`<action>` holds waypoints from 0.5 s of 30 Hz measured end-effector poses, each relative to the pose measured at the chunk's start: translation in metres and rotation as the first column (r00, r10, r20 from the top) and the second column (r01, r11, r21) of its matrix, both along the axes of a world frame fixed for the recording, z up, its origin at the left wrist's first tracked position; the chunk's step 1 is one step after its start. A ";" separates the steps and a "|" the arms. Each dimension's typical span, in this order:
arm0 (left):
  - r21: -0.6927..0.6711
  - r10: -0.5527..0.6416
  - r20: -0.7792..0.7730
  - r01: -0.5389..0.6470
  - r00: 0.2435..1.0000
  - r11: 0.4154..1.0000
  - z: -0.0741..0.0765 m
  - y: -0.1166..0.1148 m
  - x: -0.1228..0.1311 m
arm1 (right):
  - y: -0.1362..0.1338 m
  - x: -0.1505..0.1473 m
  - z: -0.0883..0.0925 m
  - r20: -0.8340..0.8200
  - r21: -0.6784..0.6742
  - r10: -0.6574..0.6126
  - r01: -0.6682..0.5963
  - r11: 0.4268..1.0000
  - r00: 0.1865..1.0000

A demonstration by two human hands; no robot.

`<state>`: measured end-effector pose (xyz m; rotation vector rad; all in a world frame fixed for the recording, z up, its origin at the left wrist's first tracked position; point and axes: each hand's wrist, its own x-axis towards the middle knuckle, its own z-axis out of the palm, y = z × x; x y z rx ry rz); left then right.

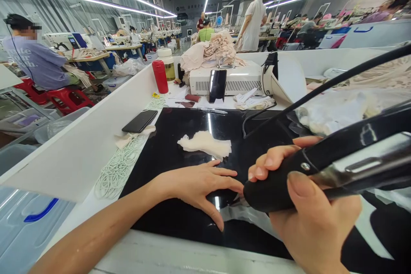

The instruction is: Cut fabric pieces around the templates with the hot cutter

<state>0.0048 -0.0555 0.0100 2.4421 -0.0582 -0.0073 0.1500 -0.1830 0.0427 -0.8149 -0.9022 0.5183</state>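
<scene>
Reaching in from the lower left with a bare left forearm [105, 227], wrist straight. Laying the left hand [199, 185] flat, palm down, fingers [224, 172] spread and pointing right, thumb angled back toward the body. Entering from the lower right with the right hand [311, 227], curled shut in a firm grip, thumb [300, 185] pressed across the near side, fingertips wrapped over the far side. Holding both hands close, left fingertips just beside the right fist.

Two hands [199, 184] [314, 222], one handheld tool [334, 156], two phones [140, 120] [217, 85], one red bottle [159, 76]
</scene>
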 end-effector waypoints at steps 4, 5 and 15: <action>0.013 -0.004 0.001 0.004 1.000 1.000 0.000 -0.001 0.000 | -0.001 -0.006 -0.001 0.015 0.018 0.059 -0.060 0.998 0.998; 0.026 -0.002 -0.002 0.002 1.000 1.000 0.000 -0.001 0.000 | 0.000 -0.008 -0.001 0.022 0.019 0.072 -0.072 0.997 0.997; 0.040 0.014 0.027 -0.015 1.000 0.999 0.000 -0.001 -0.001 | 0.002 -0.006 0.000 0.011 -0.011 0.054 -0.054 0.998 0.998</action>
